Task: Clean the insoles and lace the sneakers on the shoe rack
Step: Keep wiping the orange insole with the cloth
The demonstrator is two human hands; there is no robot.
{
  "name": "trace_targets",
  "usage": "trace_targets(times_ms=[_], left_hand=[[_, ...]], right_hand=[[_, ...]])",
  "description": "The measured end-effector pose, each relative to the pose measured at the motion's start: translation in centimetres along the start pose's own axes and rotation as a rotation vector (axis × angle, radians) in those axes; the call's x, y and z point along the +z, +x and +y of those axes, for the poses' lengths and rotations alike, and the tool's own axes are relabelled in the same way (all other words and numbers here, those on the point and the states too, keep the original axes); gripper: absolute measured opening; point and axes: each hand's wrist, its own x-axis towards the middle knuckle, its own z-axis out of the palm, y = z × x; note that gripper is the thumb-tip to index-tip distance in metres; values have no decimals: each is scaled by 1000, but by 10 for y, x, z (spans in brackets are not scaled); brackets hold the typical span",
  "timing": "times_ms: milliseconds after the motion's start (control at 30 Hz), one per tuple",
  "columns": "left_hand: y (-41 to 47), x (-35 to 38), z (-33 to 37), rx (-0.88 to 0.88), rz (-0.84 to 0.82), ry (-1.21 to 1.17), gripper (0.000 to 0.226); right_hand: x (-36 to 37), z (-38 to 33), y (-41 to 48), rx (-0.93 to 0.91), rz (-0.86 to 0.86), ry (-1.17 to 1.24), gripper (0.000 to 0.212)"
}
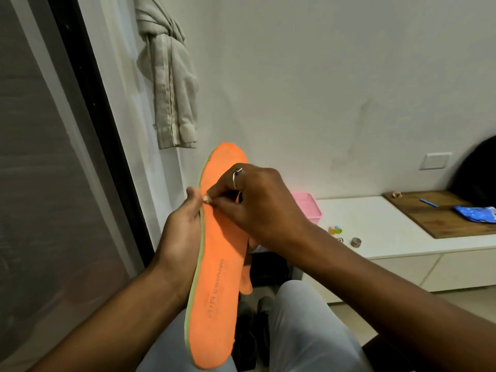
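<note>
An orange insole (217,277) with a pale green edge and printed lettering near its heel stands nearly upright in front of me. My left hand (182,224) grips it from behind along its left edge. My right hand (255,200), with a ring on one finger, rests on the insole's upper face, fingertips pinched together at the left edge next to my left thumb. Part of a second orange insole (247,280) shows behind the first one. Dark shoes (255,331) lie on the floor between my knees, mostly hidden.
A pink basket (308,208) and small items (346,237) sit on a low white cabinet (375,226) to the right, with a wooden board (440,216) and a blue packet (475,213). A grey cloth (169,76) hangs on the wall. A dark door frame (88,103) stands left.
</note>
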Motion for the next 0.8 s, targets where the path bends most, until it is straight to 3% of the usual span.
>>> trace_targets(times_ms=[100,233,467,533,700,800], left_hand=[[-1,2,-3,-42,-105,23,73],[-2,-2,-2,-95,-174,69,73],[0,0,4,-21,-93,37,67],[-1,1,1,-17,-94,58,68],[-3,0,-6,-119,-198,118,70],[-1,-6,-4,-88,-144,103,66]], right_hand=[[-1,10,3,-24,119,-73,12],[-6,11,6,-20,136,-126,12],[-23,-9,5,79,-327,94,12],[-22,-7,5,68,-274,51,9],[-19,10,14,57,63,-111,10],[-21,1,5,67,-16,13,13]])
